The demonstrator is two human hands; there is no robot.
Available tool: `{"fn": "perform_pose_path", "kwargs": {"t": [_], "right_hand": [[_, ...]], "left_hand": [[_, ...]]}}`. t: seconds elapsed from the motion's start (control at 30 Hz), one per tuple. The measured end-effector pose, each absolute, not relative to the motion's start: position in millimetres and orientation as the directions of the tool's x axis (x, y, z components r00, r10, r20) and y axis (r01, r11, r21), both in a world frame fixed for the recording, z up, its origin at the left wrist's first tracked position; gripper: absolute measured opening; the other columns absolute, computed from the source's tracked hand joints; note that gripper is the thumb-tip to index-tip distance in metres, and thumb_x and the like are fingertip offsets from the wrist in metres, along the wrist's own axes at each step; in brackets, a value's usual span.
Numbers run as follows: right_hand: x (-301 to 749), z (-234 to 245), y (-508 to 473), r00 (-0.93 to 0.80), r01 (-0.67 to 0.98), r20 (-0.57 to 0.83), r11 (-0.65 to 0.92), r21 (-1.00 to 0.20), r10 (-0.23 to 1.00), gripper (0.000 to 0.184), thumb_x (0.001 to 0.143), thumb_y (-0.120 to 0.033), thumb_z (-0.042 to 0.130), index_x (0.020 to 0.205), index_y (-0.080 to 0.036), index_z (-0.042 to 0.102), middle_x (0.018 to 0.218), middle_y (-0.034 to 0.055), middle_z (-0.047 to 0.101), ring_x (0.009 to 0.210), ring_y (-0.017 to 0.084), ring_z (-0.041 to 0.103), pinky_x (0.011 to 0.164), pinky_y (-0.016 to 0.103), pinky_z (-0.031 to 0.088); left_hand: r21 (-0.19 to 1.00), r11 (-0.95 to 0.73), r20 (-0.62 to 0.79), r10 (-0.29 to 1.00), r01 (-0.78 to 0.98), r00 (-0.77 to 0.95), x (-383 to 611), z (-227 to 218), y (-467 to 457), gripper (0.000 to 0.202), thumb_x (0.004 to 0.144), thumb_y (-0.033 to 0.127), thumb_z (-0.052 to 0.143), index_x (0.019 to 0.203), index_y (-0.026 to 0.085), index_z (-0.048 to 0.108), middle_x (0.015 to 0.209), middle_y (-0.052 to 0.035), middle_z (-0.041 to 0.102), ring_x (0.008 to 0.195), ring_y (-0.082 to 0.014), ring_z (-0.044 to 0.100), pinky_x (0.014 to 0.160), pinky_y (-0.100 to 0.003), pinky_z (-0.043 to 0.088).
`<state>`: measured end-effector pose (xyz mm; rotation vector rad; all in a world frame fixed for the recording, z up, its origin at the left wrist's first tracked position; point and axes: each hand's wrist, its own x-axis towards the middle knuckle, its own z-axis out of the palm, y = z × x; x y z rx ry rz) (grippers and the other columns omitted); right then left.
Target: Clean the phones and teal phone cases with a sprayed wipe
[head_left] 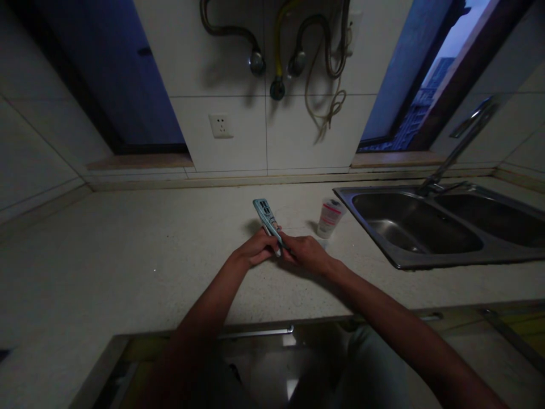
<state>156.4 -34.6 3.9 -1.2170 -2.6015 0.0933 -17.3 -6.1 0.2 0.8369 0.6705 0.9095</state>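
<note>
A slim, light teal object [265, 212] with dark markings on its upper face is held between both my hands, tilted above the counter. Its far end points up and to the left. I cannot make out what kind of thing it is. My left hand [258, 247] is closed around its lower left side. From the right, my right hand [305, 253] grips the lower end, fingers bent, partly covering it. To the right of my hands, a clear plastic cup [329, 219] with red print stands on the pale countertop [204, 250].
A double steel sink [409, 263] with a tall tap [457, 147] is set into the counter on the right. Hoses and valves [276, 90] hang on the tiled wall above a socket [220, 126]. Cabinet handles [255, 334] run below the counter's front edge.
</note>
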Motion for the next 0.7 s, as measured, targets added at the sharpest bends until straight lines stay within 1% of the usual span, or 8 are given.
{"fn": "perform_pose_path", "kwargs": {"t": [0.1, 0.2, 0.27, 0.37, 0.5, 0.57, 0.63, 0.7], "right_hand": [[155.3, 5.3, -35.3, -0.598, 0.775, 0.183, 0.621, -0.115, 0.780, 0.048, 0.099, -0.028, 0.050, 0.144, -0.013, 0.046, 0.106, 0.0149, 0.079, 0.083, 0.024, 0.075, 0.067, 0.029, 0.047], [154.5, 6.6, -36.0, -0.577, 0.807, 0.137, 0.588, -0.055, 0.805, 0.049, 0.102, -0.033, 0.047, 0.145, -0.010, 0.044, 0.100, 0.0156, 0.079, 0.080, 0.025, 0.076, 0.063, 0.029, 0.044], [154.6, 6.9, -36.2, -0.576, 0.810, 0.129, 0.585, -0.037, 0.807, 0.049, 0.103, -0.036, 0.046, 0.144, -0.009, 0.045, 0.097, 0.0153, 0.080, 0.078, 0.025, 0.075, 0.061, 0.029, 0.043], [154.5, 6.2, -36.1, -0.582, 0.808, 0.139, 0.590, -0.018, 0.801, 0.048, 0.104, -0.039, 0.046, 0.141, -0.009, 0.047, 0.094, 0.0146, 0.080, 0.076, 0.024, 0.074, 0.060, 0.028, 0.040], [152.8, 5.2, -35.2, -0.593, 0.801, 0.132, 0.598, 0.001, 0.794, 0.042, 0.104, -0.035, 0.045, 0.137, -0.010, 0.052, 0.094, 0.0150, 0.080, 0.074, 0.022, 0.073, 0.061, 0.027, 0.040], [153.4, 6.9, -34.6, -0.598, 0.797, 0.132, 0.604, -0.007, 0.790, 0.040, 0.104, -0.034, 0.045, 0.135, -0.010, 0.053, 0.095, 0.0154, 0.079, 0.073, 0.022, 0.073, 0.062, 0.028, 0.041], [157.8, 10.9, -33.6, -0.598, 0.794, 0.139, 0.607, -0.032, 0.789, 0.041, 0.102, -0.033, 0.048, 0.137, -0.011, 0.053, 0.096, 0.0160, 0.079, 0.074, 0.023, 0.073, 0.063, 0.028, 0.043], [166.6, 16.4, -31.7, -0.565, 0.810, 0.162, 0.582, -0.077, 0.809, 0.042, 0.100, -0.031, 0.050, 0.138, -0.013, 0.053, 0.097, 0.0160, 0.079, 0.077, 0.025, 0.073, 0.065, 0.028, 0.044]], "left_hand": [[0.833, 0.373, -0.158, 0.868, -0.409, 0.470, -16.6, 0.3, -5.4, 0.039, 0.042, -0.005, 0.058, 0.074, 0.016, 0.058, 0.072, 0.0024, 0.062, 0.068, -0.0109, 0.060, 0.063, -0.021, 0.052], [0.831, 0.425, -0.219, 0.843, -0.359, 0.492, -16.6, -1.2, -3.9, 0.033, 0.044, -0.002, 0.058, 0.071, 0.016, 0.057, 0.066, 0.0015, 0.062, 0.058, -0.0127, 0.060, 0.058, -0.026, 0.054], [0.830, 0.449, -0.247, 0.828, -0.331, 0.504, -17.0, -2.0, -3.1, 0.030, 0.044, -0.001, 0.057, 0.069, 0.015, 0.057, 0.062, 0.0008, 0.062, 0.054, -0.0138, 0.059, 0.057, -0.030, 0.056], [0.832, 0.454, -0.246, 0.817, -0.319, 0.522, -17.8, -1.9, -2.4, 0.029, 0.045, -0.002, 0.056, 0.069, 0.014, 0.058, 0.062, -0.0004, 0.063, 0.053, -0.0146, 0.060, 0.059, -0.032, 0.057], [0.820, 0.474, -0.251, 0.801, -0.320, 0.543, -18.8, -1.3, -1.6, 0.030, 0.045, -0.002, 0.055, 0.070, 0.014, 0.058, 0.064, -0.0006, 0.063, 0.058, -0.0151, 0.062, 0.062, -0.031, 0.058], [0.813, 0.490, -0.262, 0.791, -0.316, 0.553, -19.8, -1.0, -1.4, 0.032, 0.045, -0.003, 0.054, 0.072, 0.015, 0.058, 0.065, 0.0001, 0.062, 0.061, -0.0146, 0.063, 0.067, -0.031, 0.058], [0.801, 0.514, -0.285, 0.778, -0.306, 0.560, -21.9, 0.0, -2.3, 0.037, 0.045, -0.003, 0.053, 0.077, 0.015, 0.058, 0.070, -0.0002, 0.064, 0.067, -0.0156, 0.065, 0.075, -0.035, 0.059], [0.783, 0.552, -0.316, 0.751, -0.288, 0.579, -25.4, 2.6, -4.4, 0.048, 0.044, -0.004, 0.052, 0.087, 0.016, 0.060, 0.080, -0.0029, 0.069, 0.080, -0.0204, 0.069, 0.084, -0.044, 0.058]]}}
